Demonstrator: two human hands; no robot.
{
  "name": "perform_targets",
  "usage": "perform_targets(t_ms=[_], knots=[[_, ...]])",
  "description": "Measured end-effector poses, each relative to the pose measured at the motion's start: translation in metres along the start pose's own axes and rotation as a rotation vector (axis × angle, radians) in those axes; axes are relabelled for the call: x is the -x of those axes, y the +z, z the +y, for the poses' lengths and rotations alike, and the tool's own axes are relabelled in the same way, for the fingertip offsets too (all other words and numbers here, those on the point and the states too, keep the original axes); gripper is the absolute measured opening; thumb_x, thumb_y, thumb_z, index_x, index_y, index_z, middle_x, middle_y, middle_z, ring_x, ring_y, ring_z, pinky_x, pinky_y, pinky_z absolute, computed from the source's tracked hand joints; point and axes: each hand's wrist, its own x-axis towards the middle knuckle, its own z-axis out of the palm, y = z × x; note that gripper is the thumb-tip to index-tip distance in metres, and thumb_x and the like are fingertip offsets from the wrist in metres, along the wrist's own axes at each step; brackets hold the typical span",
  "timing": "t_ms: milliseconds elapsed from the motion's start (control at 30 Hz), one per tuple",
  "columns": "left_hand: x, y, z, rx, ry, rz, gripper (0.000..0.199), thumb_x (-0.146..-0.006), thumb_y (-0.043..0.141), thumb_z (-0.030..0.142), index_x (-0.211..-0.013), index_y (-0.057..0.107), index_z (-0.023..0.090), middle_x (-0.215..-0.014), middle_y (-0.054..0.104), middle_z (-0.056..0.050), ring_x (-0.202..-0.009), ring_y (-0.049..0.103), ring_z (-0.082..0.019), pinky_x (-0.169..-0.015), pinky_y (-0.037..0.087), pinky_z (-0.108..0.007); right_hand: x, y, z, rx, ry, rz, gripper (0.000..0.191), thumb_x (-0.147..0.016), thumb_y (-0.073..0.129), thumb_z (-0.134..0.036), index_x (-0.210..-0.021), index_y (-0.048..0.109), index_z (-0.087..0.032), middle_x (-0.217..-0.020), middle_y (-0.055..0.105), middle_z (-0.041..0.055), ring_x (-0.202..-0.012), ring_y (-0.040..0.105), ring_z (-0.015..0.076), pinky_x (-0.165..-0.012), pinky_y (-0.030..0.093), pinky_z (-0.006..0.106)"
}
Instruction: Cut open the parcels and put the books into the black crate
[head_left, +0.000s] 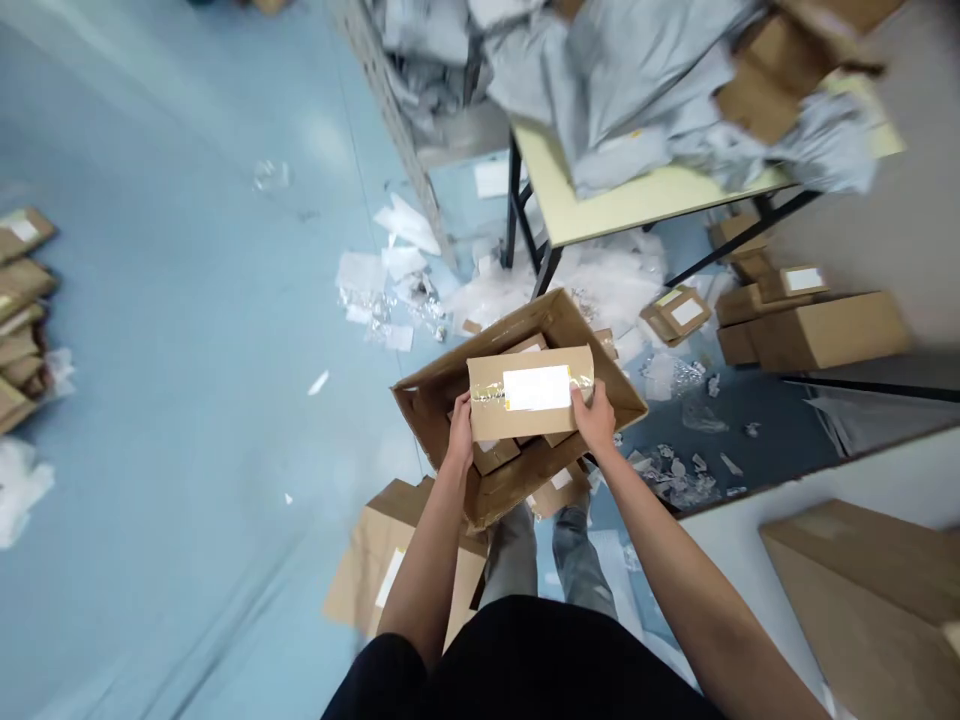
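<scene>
My left hand [460,432] and right hand [594,418] gripped the ends of a taped cardboard parcel [531,392], fingers spread, above an open carton [436,400].

Bright, even light casts faint shadows. Glare streaks the blue floor [187,350] left of the taped cardboard parcel [491,412]; the frame's edges bend and blur.

A brown cardboard parcel [530,392] with a white label on top and clear tape across both ends lies level, held up inside the rim of an open carton [442,392].
</scene>
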Motion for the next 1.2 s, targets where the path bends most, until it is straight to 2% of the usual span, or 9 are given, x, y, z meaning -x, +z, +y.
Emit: perform_targets(t_ms=[133, 233, 367, 467, 633, 767, 967, 1067, 1200], knots=[[0.074, 0.013, 0.065, -0.081, 0.032, -0.123, 0.028, -0.083, 0.062, 0.043, -0.104, 0.067, 0.025, -0.107, 0.071, 0.0, -0.096, 0.065, -0.018, -0.078, 0.049, -0.026, 0.077, -0.083, -0.02, -0.103, 0.03, 0.114, 0.051, -0.09, 0.042, -0.066, -0.116, 0.054, -0.024, -0.111, 0.07, 0.0137, -0.103, 0.065, 0.0352, -0.089, 0.05, 0.047], [0.135, 0.028, 0.097, -0.104, 0.091, -0.228, 0.028, -0.082, 0.064, 0.042, -0.104, 0.068, 0.025, -0.107, 0.071, 0.001, -0.097, 0.065, -0.018, -0.079, 0.049, -0.025, 0.141, -0.145, -0.019, -0.173, 0.042, 0.207, 0.049, -0.091, 0.043, -0.066, -0.115, 0.053, -0.025, -0.11, 0.071, 0.0126, -0.103, 0.066, 0.0343, -0.087, 0.051, 0.044], [0.219, 0.053, 0.111, -0.15, 0.155, -0.39, 0.024, -0.082, 0.065, 0.039, -0.099, 0.072, 0.023, -0.108, 0.072, 0.0, -0.103, 0.065, -0.019, -0.08, 0.049, -0.024, 0.231, -0.211, 0.016, -0.233, 0.116, 0.267, 0.049, -0.091, 0.042, -0.067, -0.117, 0.049, -0.026, -0.116, 0.07, 0.0113, -0.105, 0.065, 0.0342, -0.082, 0.051, 0.042], [0.276, 0.073, 0.098, -0.233, 0.121, -0.514, 0.023, -0.08, 0.067, 0.035, -0.098, 0.073, 0.022, -0.11, 0.073, -0.002, -0.106, 0.065, -0.021, -0.08, 0.049, -0.023, 0.299, -0.241, 0.062, -0.284, 0.201, 0.29, 0.048, -0.092, 0.039, -0.067, -0.116, 0.048, -0.026, -0.117, 0.069, 0.0114, -0.104, 0.065, 0.0346, -0.077, 0.05, 0.041], [0.345, 0.117, 0.041, -0.361, 0.038, -0.685, 0.022, -0.076, 0.071, 0.035, -0.092, 0.073, 0.02, -0.096, 0.074, -0.002, -0.101, 0.067, -0.021, -0.082, 0.051, -0.024, 0.392, -0.268, 0.146, -0.352, 0.354, 0.363, 0.044, -0.094, 0.038, -0.063, -0.116, 0.046, -0.026, -0.117, 0.068, 0.0116, -0.104, 0.065, 0.0338, -0.079, 0.049, 0.041], [0.378, 0.154, -0.007, -0.471, -0.1, -0.807, 0.032, -0.074, 0.072, 0.039, -0.098, 0.073, 0.019, -0.093, 0.076, -0.003, -0.1, 0.069, -0.022, -0.083, 0.052, -0.027, 0.435, -0.279, 0.195, -0.389, 0.462, 0.425, 0.045, -0.096, 0.037, -0.06, -0.12, 0.044, -0.024, -0.12, 0.067, 0.014, -0.107, 0.065, 0.0341, -0.078, 0.05, 0.041], [0.4, 0.196, -0.047, -0.5, -0.202, -0.842, 0.032, -0.073, 0.071, 0.039, -0.094, 0.073, 0.014, -0.084, 0.076, -0.006, -0.096, 0.071, -0.024, -0.084, 0.053, -0.03, 0.45, -0.279, 0.234, -0.398, 0.554, 0.535, 0.047, -0.096, 0.038, -0.061, -0.121, 0.045, -0.022, -0.12, 0.066, 0.0155, -0.11, 0.064, 0.0341, -0.083, 0.05, 0.042], [0.397, 0.21, -0.06, -0.498, -0.22, -0.83, 0.03, -0.074, 0.069, 0.039, -0.09, 0.072, 0.014, -0.079, 0.075, -0.006, -0.092, 0.071, -0.023, -0.084, 0.053, -0.03, 0.445, -0.274, 0.241, -0.408, 0.586, 0.573, 0.048, -0.095, 0.039, -0.062, -0.122, 0.045, -0.022, -0.119, 0.066, 0.015, -0.11, 0.064, 0.0332, -0.085, 0.05, 0.041], [0.382, 0.218, -0.068, -0.469, -0.227, -0.809, 0.029, -0.077, 0.068, 0.041, -0.091, 0.07, 0.016, -0.081, 0.075, -0.004, -0.088, 0.071, -0.02, -0.085, 0.053, -0.03, 0.434, -0.268, 0.238, -0.387, 0.606, 0.589, 0.051, -0.095, 0.04, -0.061, -0.127, 0.045, -0.021, -0.119, 0.066, 0.0161, -0.109, 0.064, 0.0336, -0.086, 0.05, 0.042]])
